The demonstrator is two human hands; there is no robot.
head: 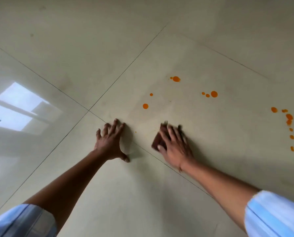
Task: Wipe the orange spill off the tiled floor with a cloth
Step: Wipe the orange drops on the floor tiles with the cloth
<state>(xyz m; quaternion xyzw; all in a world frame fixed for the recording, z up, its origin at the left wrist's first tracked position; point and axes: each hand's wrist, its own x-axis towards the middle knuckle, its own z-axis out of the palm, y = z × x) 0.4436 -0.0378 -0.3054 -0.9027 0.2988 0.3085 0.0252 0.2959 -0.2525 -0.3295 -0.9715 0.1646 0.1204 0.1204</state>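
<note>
The fingers (172, 134) of the right hand (176, 148) lie stretched out flat over a dark brown cloth (156, 142), pressing it to the tiled floor (142, 194) rather than curling round it. The hand is blurred, so it looks to be mid-stroke. The left hand (110, 142) is planted palm-down just beside it, its fingers (115, 124) spread and holding nothing, apparently as a prop. The wiping seems under way but far from finished. The orange spill (145, 106) lies scattered in drops beyond the cloth. The nearest are just ahead of it, a few more (214, 94) sit farther up the same tile, and a curved trail (289, 117) runs well off to the right. One tiny speck (135, 132) sits between the hands. Next, I'd say, the cloth should be pushed forward over the near drops and then swept right, keeping firm, even pressure so the liquid lifts instead of smearing.
</note>
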